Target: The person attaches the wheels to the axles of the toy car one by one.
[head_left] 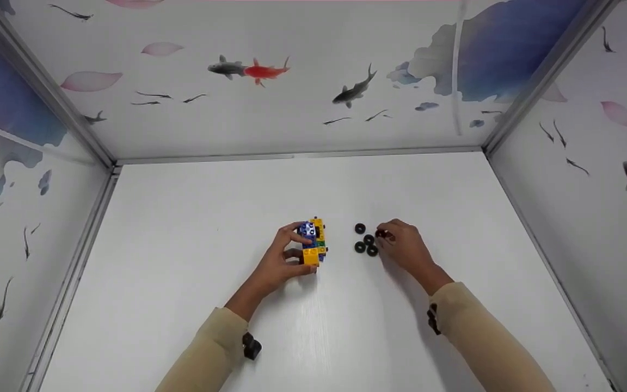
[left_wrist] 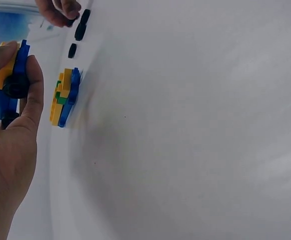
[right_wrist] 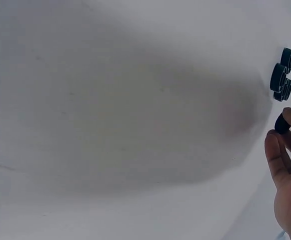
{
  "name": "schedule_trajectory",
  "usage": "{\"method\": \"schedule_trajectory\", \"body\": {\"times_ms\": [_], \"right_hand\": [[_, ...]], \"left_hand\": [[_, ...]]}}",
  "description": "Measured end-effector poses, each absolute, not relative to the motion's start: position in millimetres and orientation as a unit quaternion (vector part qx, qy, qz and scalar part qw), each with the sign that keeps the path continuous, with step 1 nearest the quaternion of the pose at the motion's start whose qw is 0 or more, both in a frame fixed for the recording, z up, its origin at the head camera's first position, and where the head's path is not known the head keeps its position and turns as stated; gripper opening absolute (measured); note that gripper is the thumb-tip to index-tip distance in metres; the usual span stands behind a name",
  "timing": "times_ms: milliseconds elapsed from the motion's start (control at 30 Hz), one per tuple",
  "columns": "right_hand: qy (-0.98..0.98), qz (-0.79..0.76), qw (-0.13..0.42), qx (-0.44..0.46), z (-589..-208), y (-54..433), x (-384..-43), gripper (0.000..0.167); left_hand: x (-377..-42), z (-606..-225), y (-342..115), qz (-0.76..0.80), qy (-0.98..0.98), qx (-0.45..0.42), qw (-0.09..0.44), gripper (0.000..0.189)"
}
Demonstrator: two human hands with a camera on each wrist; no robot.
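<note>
My left hand (head_left: 278, 261) grips a blue and yellow toy block car (left_wrist: 15, 75) between thumb and fingers. Black wheels (left_wrist: 16, 86) show on the held car in the left wrist view. Beside it on the table is a second block-built piece (left_wrist: 64, 97) in yellow, green and blue. To the right, my right hand (head_left: 405, 246) pinches a small black wheel (right_wrist: 282, 124) between thumb and fingertips. Several loose black wheels (head_left: 368, 239) lie between the two hands, close to the right fingertips. Fingers hide part of the held car.
The white tabletop (head_left: 302, 190) is bounded by a back panel (head_left: 292, 120) and side panels printed with fish and petals. Metal frame strips run along the table's edges. Each sleeve carries a small black device (head_left: 251, 347) at the wrist.
</note>
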State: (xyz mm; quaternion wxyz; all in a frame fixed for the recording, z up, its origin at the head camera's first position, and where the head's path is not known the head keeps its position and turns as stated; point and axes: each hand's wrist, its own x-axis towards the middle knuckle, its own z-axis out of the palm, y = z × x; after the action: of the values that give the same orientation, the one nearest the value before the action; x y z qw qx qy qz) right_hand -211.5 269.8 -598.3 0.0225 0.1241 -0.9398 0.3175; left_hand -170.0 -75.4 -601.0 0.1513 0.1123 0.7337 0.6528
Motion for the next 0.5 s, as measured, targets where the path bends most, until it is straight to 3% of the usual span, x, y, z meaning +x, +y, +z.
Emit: {"method": "schedule_trajectory", "body": {"times_ms": [500], "right_hand": [[-0.897, 0.391, 0.005, 0.205, -583, 229, -200, 0.035]], "left_hand": [[-172, -600, -73, 0.663, 0.726, 0.109, 0.144, 0.055]]}}
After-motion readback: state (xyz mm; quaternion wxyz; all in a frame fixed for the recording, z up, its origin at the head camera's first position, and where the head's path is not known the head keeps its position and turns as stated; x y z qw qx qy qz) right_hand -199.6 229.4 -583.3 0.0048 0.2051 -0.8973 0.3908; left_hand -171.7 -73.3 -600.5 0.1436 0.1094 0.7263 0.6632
